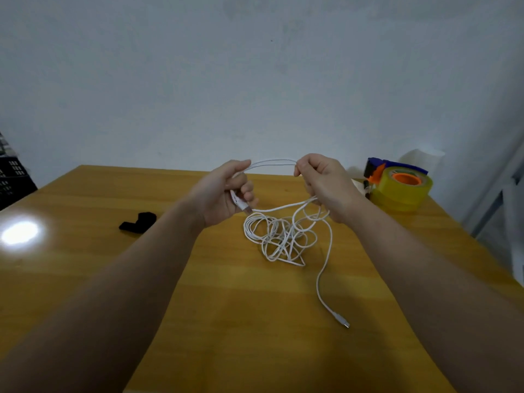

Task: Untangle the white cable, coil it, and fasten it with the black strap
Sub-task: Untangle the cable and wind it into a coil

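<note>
A tangle of white cable (279, 236) lies on the wooden table (226, 293), just below both hands. My left hand (224, 191) grips the cable near one plug, which pokes out under the fingers. My right hand (323, 182) pinches the cable, and two strands arch between the hands above the table. Another strand runs from the tangle toward me and ends in a small plug (341, 321) lying on the table. The black strap (138, 221) lies crumpled on the table, left of my left forearm, apart from the cable.
A roll of yellow tape in a blue and orange dispenser (399, 185) stands at the table's back right. A dark crate (14, 177) sits beyond the left edge. A pale wall rises behind the table. A bright light reflection shows on the left tabletop.
</note>
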Demonstrator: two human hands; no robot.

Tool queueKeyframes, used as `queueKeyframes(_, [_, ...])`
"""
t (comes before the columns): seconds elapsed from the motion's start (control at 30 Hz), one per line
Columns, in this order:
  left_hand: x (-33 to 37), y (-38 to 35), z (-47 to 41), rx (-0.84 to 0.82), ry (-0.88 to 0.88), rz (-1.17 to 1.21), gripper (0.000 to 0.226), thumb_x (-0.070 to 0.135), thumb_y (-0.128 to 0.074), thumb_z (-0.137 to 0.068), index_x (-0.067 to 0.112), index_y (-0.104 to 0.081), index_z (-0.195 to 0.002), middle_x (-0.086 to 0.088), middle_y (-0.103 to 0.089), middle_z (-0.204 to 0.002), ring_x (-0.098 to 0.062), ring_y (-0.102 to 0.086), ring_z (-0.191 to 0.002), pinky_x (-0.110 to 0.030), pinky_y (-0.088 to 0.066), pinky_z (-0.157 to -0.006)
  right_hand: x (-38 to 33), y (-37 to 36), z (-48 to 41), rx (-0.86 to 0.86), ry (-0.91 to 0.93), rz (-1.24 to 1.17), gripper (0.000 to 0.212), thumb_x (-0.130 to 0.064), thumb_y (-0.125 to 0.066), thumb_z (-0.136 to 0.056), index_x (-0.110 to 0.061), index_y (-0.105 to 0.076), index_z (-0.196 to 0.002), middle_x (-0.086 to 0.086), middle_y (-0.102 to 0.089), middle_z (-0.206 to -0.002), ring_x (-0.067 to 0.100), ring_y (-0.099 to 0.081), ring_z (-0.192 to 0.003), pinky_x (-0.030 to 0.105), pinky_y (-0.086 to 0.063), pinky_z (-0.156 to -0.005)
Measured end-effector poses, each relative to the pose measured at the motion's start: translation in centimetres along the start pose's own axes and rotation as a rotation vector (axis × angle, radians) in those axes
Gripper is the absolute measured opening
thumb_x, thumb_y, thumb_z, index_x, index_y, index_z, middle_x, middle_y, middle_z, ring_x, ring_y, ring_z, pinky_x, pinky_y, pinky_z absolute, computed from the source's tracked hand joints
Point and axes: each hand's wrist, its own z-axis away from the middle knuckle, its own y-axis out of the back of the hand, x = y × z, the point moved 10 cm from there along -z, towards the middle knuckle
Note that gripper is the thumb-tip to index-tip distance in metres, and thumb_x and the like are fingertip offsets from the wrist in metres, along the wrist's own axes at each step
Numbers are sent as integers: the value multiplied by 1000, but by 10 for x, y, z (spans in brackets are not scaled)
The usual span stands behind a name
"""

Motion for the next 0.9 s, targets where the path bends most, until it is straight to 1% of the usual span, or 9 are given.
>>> queueKeyframes(0.17, [-5, -6, 7, -85, 141, -62, 48, 48, -36, -93, 13, -48, -63, 6, -32, -42, -4, -25, -29, -15, -30, -31, -13, -9, -5, -27, 64, 100, 29, -18, -45, -98, -19, -58, -72, -13, -31, -37, 4, -24, -36, 15, -22, -36])
queueKeyframes(0.27, [9, -4, 4, -77, 24, 61, 49, 39, -36, -97, 17, -47, -54, 10, -27, -38, -2, -18, -30, -16, -18, -30, -8, -6, -10, 22, -15, -10, 30, -23, -46, -98, -20, -59, -71, -9, -33, -46, 5, -26, -38, 16, -24, -37])
queueKeyframes(0.4, [25, 7, 7, 7, -114, 212, 45, 35, -47, -91, 22, -33, -51, 9, -25, -41, -4, -23, -33, -17, -24, -36, -5, -17, -10, -82, -67, -176, 31, -29, -55, -94, -13, -60, -68, -6, -36, -44, 12, -30, -42, 19, -22, -39])
queueKeyframes(0.47, [32, 14, 11, 74, -153, 122, 47, 39, -48, -93, 23, -27, -54, 9, -22, -43, -4, -20, -33, -17, -16, -31, -4, -20, -11, -147, -86, -163, 34, -32, -58, -91, -13, -57, -63, -3, -40, -44, 15, -39, -47, 19, -21, -37])
queueKeyframes(0.57, [50, 31, 17, 224, -204, -205, 47, 41, -50, -95, 24, -24, -59, 8, -20, -47, -7, -16, -36, -17, -11, -34, -5, -27, -7, -304, -134, -207, 29, -27, -57, -91, -13, -56, -66, 1, -53, -52, 14, -58, -60, 18, -21, -36])
queueKeyframes(0.67, [51, 21, 16, 133, -132, -313, 43, 45, -49, -93, 22, -32, -62, 8, -19, -48, -6, -16, -37, -19, -16, -35, -13, -23, -8, -319, -132, -364, 21, -17, -50, -93, -10, -54, -73, -2, -49, -47, 11, -59, -54, 16, -33, -39])
queueKeyframes(0.77, [46, 10, 18, 66, -85, -323, 32, 42, -49, -93, 19, -44, -72, 9, -24, -45, -6, -22, -34, -20, -34, -40, -21, -21, -14, -259, -69, -429, 25, -19, -48, -94, -10, -56, -73, -4, -37, -41, 12, -44, -43, 23, -43, -57])
queueKeyframes(0.83, [48, 10, 18, 81, -99, -335, 30, 35, -50, -95, 17, -44, -71, 8, -26, -45, -7, -26, -35, -23, -39, -44, -21, -24, -15, -267, -59, -350, 25, -23, -53, -94, -11, -61, -73, -3, -35, -42, 12, -36, -39, 29, -40, -56])
queueKeyframes(0.9, [48, 10, 16, 95, -95, -355, 33, 30, -50, -96, 17, -42, -66, 7, -27, -45, -8, -27, -36, -23, -37, -43, -25, -25, -13, -289, -39, -176, 24, -28, -57, -92, -13, -68, -77, 0, -39, -45, 12, -33, -37, 27, -32, -48])
